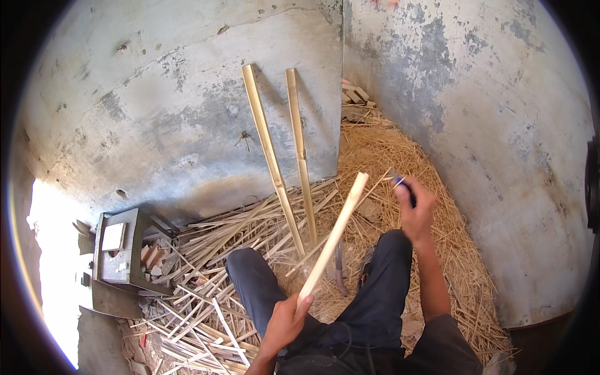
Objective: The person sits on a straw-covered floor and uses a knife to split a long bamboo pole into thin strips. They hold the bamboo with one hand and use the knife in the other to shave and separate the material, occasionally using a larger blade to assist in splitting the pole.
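My left hand (284, 325) is closed around the lower end of a pale bamboo strip (334, 240), which slants up and to the right in front of my knees. My right hand (416, 211) is raised beyond my right knee, wrapped around a blue-handled knife (405, 187). Its short blade points left, apart from the strip's upper end, and is too small to make out well. Two longer split bamboo pieces, a left one (265, 140) and a right one (299, 134), lean upright against the wall ahead.
Cut bamboo strips (200, 331) litter the floor at left, and fine shavings (381, 144) heap along the right wall (494, 162). A worn box (119, 250) holding broken pieces stands at left. Between my legs is a curved metal piece (340, 275). Bricks (357, 95) lie in the far corner.
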`<act>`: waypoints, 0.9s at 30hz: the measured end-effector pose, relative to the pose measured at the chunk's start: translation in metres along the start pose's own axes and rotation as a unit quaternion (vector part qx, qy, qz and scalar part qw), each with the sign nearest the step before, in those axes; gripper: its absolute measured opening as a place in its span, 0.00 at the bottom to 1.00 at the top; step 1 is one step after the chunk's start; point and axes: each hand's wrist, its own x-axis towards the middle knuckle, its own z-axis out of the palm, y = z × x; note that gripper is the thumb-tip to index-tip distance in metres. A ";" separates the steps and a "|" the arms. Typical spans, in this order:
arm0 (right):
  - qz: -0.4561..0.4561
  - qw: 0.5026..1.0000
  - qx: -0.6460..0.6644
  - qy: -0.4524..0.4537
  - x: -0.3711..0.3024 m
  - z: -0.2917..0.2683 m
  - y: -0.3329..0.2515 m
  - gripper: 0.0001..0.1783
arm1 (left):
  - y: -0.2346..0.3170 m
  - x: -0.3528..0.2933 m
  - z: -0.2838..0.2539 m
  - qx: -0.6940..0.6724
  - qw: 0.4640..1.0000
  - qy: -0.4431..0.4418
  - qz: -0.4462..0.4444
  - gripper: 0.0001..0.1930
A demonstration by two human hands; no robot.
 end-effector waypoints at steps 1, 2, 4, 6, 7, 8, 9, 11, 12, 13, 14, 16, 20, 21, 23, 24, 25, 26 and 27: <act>-0.025 0.999 0.026 -0.012 -0.011 0.008 -0.007 0.21 | -0.002 0.005 0.000 -0.028 1.000 -0.005 0.006 0.24; -0.065 0.997 0.043 -0.021 -0.022 0.017 -0.013 0.20 | -0.002 0.011 -0.001 -0.056 0.998 -0.010 0.012 0.24; -0.107 0.989 0.064 -0.079 -0.046 0.030 -0.028 0.19 | 0.000 0.021 -0.002 -0.097 0.995 -0.015 0.018 0.25; -0.120 0.982 0.069 -0.132 -0.065 0.037 -0.040 0.18 | 0.005 0.030 -0.001 -0.120 0.992 -0.018 0.024 0.25; -0.131 0.979 0.071 -0.139 -0.072 0.041 -0.044 0.18 | 0.006 0.033 -0.001 -0.121 0.992 -0.019 0.030 0.25; -0.143 0.976 0.072 -0.146 -0.077 0.044 -0.048 0.17 | 0.008 0.036 -0.001 -0.122 0.992 -0.020 0.036 0.24; -0.145 0.975 0.069 -0.152 -0.081 0.045 -0.051 0.18 | 0.009 0.038 0.000 -0.123 0.991 -0.021 0.042 0.24; -0.151 0.973 0.061 -0.165 -0.086 0.046 -0.057 0.18 | 0.014 0.040 -0.001 -0.104 0.994 -0.014 0.028 0.22; -0.169 0.971 0.067 -0.154 -0.088 0.049 -0.059 0.18 | 0.018 0.041 -0.001 -0.095 0.995 -0.010 0.022 0.21; -0.171 0.970 0.062 -0.160 -0.089 0.049 -0.061 0.19 | 0.023 0.042 0.000 -0.075 0.996 0.005 0.043 0.21; -0.174 0.969 0.056 -0.166 -0.090 0.047 -0.064 0.19 | 0.030 0.044 0.002 -0.055 0.996 0.021 0.064 0.22; -0.179 0.967 0.050 -0.171 -0.092 0.047 -0.067 0.20 | 0.036 0.047 0.004 -0.027 0.995 0.039 0.091 0.22; -0.185 0.967 0.033 -0.172 -0.092 0.045 -0.069 0.18 | 0.038 0.050 0.005 -0.014 0.994 0.043 0.100 0.22; -0.184 0.967 0.026 -0.173 -0.091 0.044 -0.070 0.17 | 0.038 0.050 0.005 -0.015 0.994 0.044 0.096 0.22; -0.186 0.968 0.021 -0.169 -0.089 0.044 -0.071 0.18 | 0.036 0.051 0.007 -0.022 0.994 0.048 0.098 0.23; -0.189 0.968 0.018 -0.167 -0.088 0.044 -0.071 0.19 | 0.035 0.052 0.008 -0.026 0.993 0.050 0.099 0.23; -0.191 0.968 0.015 -0.163 -0.087 0.044 -0.071 0.19 | 0.035 0.053 0.009 -0.024 0.994 0.052 0.095 0.23; -0.194 0.968 0.012 -0.160 -0.087 0.045 -0.070 0.19 | 0.035 0.053 0.010 -0.022 0.994 0.054 0.091 0.23; -0.196 0.968 0.010 -0.156 -0.086 0.045 -0.069 0.19 | 0.035 0.054 0.010 -0.020 0.995 0.056 0.086 0.24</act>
